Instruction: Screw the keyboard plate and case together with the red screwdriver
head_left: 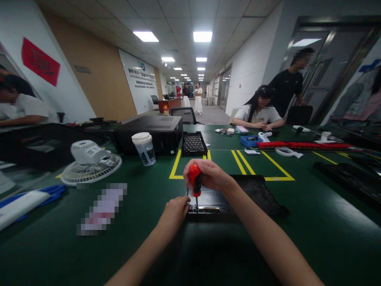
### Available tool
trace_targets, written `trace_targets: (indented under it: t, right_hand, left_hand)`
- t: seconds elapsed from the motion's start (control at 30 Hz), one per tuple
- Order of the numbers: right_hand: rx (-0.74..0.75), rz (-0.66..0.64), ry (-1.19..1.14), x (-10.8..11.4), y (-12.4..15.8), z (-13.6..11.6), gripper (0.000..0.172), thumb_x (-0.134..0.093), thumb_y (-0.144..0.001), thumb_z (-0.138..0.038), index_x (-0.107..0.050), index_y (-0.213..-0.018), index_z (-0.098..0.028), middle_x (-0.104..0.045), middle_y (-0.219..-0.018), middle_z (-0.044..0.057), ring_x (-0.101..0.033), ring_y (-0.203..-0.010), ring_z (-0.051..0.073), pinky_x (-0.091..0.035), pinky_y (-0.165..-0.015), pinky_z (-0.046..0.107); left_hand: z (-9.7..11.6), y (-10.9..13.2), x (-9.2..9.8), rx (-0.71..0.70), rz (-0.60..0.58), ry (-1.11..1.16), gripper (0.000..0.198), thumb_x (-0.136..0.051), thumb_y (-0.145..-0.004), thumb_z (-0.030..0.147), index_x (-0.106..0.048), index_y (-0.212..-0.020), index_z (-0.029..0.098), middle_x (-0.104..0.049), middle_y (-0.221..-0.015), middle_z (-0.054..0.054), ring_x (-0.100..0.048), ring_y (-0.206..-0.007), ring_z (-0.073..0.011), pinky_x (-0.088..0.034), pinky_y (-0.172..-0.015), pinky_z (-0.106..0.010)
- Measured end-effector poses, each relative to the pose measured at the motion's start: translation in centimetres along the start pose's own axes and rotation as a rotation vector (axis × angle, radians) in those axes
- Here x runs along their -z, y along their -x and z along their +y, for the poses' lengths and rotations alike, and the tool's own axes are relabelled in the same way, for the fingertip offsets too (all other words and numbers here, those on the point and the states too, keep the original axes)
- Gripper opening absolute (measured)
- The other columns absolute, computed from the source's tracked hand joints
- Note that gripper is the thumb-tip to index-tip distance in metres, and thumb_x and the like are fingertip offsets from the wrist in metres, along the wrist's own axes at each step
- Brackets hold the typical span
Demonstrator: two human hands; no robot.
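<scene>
My right hand [212, 174] is wrapped round a screwdriver [195, 179] with a red and black handle. The screwdriver stands nearly upright, its thin shaft pointing down at the near left part of a black panel [247, 192]. That panel lies on the green table before me and has a raised rim and a shiny metallic strip [210, 209] along its near side. At the panel's left edge, my left hand [175, 210] has its fingers curled and closed on the rim; the fingertips are partly hidden. Where the screwdriver tip meets the panel is too small to make out.
Left of the panel are a white fan [92, 161], a lidded cup [144, 149] and a large black case [151, 129]. Behind it stands a black tray [194, 143]. A blue bin [250, 140] sits farther right, near a seated person [258, 111].
</scene>
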State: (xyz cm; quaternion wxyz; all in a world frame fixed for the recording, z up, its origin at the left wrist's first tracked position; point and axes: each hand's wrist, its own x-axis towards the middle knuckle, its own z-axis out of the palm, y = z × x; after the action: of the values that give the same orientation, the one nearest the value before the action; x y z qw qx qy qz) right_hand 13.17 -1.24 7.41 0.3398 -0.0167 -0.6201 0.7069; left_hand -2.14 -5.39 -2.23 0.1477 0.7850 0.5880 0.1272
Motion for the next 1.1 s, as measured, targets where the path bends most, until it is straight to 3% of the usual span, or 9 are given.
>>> trace_targets:
  t: [0.33, 1.1]
  right_hand:
    - [0.017, 0.052, 0.012, 0.29, 0.07, 0.08, 0.035, -0.051, -0.08, -0.047, -0.054, -0.087, -0.012, -0.057, -0.075, 0.004, -0.056, -0.061, 0.013, -0.045, -0.057, 0.027]
    - [0.042, 0.036, 0.062, 0.77, 0.18, -0.23, 0.027, -0.052, -0.082, -0.038, -0.052, -0.09, -0.013, -0.058, -0.08, 0.004, -0.061, -0.065, 0.015, -0.051, -0.062, 0.031]
  left_hand:
    - [0.17, 0.26, 0.17, -0.01, 0.009, 0.017, 0.025, -0.041, -0.084, 0.02, -0.062, -0.097, 0.02, -0.066, -0.098, -0.006, -0.06, -0.089, -0.0152, -0.042, -0.077, -0.023]
    - [-0.3, -0.15, -0.43, -0.017, 0.02, 0.017, 0.024, -0.042, -0.083, 0.021, -0.061, -0.099, 0.021, -0.066, -0.098, -0.004, -0.061, -0.088, -0.0152, -0.041, -0.077, -0.023]
